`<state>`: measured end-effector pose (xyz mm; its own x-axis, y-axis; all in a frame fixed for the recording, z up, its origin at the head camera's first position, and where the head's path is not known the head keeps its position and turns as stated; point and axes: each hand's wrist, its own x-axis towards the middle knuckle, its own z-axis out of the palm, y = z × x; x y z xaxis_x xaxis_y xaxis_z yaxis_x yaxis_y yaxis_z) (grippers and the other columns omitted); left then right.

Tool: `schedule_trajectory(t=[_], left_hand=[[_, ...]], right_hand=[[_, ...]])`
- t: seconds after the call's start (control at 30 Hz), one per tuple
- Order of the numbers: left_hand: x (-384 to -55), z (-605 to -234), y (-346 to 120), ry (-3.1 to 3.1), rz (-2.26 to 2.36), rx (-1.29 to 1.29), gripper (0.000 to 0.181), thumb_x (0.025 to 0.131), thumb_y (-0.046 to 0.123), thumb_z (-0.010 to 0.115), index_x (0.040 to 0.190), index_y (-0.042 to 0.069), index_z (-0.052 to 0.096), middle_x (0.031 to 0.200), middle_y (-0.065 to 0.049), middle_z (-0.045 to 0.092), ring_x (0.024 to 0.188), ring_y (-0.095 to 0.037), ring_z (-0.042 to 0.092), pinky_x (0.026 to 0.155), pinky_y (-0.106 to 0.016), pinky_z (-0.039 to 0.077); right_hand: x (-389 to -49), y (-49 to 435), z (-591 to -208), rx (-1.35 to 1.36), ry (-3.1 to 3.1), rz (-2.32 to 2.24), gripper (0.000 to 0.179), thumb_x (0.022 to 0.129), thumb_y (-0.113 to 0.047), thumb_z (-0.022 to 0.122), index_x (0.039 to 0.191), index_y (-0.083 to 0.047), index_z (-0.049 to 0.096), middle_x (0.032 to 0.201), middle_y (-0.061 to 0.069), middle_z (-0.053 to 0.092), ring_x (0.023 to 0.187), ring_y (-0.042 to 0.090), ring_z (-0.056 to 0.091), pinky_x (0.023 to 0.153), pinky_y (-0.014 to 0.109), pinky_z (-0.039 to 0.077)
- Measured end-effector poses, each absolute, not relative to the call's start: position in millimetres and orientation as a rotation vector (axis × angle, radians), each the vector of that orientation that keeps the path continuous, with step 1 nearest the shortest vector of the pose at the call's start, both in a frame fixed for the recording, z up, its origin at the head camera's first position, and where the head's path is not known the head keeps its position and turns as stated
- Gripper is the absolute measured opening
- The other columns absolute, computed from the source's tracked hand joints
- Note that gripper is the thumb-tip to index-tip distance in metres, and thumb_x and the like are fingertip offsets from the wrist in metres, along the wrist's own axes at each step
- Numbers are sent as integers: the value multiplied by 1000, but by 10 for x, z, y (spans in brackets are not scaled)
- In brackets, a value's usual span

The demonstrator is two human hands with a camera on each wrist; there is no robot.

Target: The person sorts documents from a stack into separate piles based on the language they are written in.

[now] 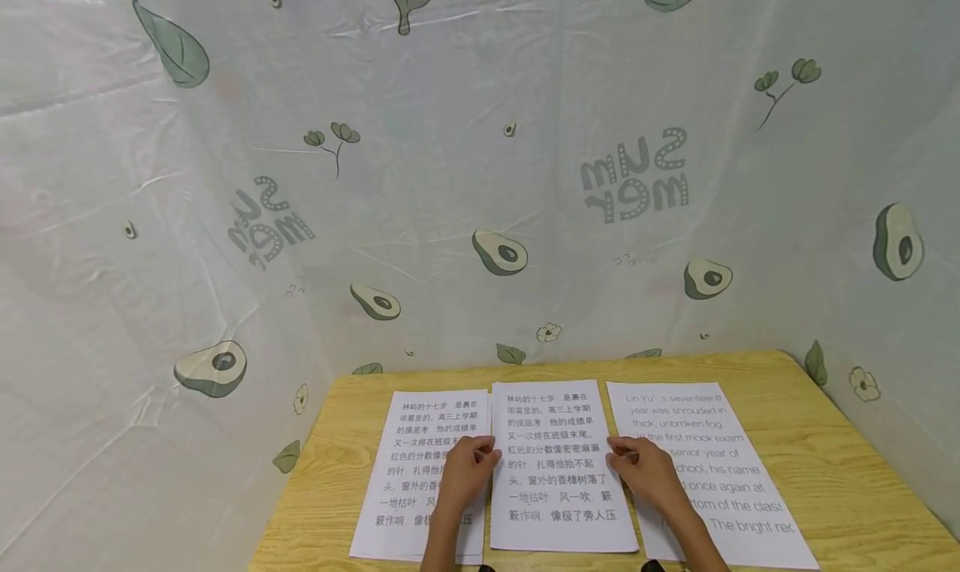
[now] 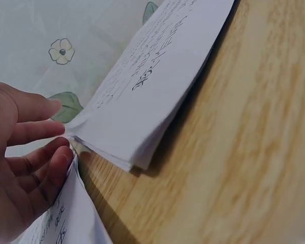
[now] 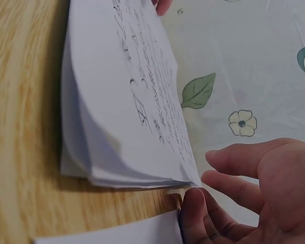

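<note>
Three stacks of white printed paper lie side by side. The middle paper stack (image 1: 551, 505), printed in Chinese, sits between both hands. My left hand (image 1: 467, 469) is at its left edge, over the left paper stack (image 1: 375, 530). On the other side my right hand (image 1: 647, 472) is at the right edge, partly covering the right paper stack (image 1: 738, 497) with English print. In the left wrist view, loosely bent fingers (image 2: 61, 147) meet the middle stack's edge. The right wrist view shows the thumb apart from the fingers, fingertips (image 3: 194, 199) right at the stack's corner; the sheets fan slightly.
The stacks lie on a yellow wood-grain table (image 1: 757, 405). Behind and beside it hangs a pale plastic curtain (image 1: 435, 188) with avocados, leaves and flowers, close to the table's back edge.
</note>
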<state>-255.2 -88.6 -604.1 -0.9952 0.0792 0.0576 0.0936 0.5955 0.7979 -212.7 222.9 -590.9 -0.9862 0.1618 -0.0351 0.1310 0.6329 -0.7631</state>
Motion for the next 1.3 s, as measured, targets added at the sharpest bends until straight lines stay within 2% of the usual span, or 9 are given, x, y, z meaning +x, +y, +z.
schedule_trajectory(t=[0.4,0.73,0.97,1.3], left_hand=[[-2572,-6050,-858,-2788,-1323,-170,36,96,23,79,127,5,77,99,2,66,85,-10,57,69,-21,48],[-2547,-6044,-846,-2776,-1340,-184,37,96,22,79,129,6,77,98,3,65,83,-10,56,68,-22,47],[-2553,-6037,-842,-2771,-1349,-195,36,97,24,78,128,7,77,101,2,66,85,-10,57,69,-21,49],[-2533,-6011,-794,-2683,-1431,-244,37,92,13,81,128,8,76,103,-1,71,83,-8,59,70,-21,51]], right_hand=[[-2144,2229,-5882,-248,-2805,1286,46,96,-20,74,134,7,70,113,15,72,96,24,68,78,34,53],[-2132,2212,-5859,-248,-2801,1282,44,96,-18,75,133,5,71,114,16,72,93,22,68,74,31,51],[-2100,2182,-5823,-254,-2779,1315,43,97,-18,75,135,1,71,117,14,73,98,22,69,78,31,52],[-2073,2159,-5842,-212,-2691,1426,45,91,-7,80,135,2,71,107,8,76,90,14,69,69,20,54]])
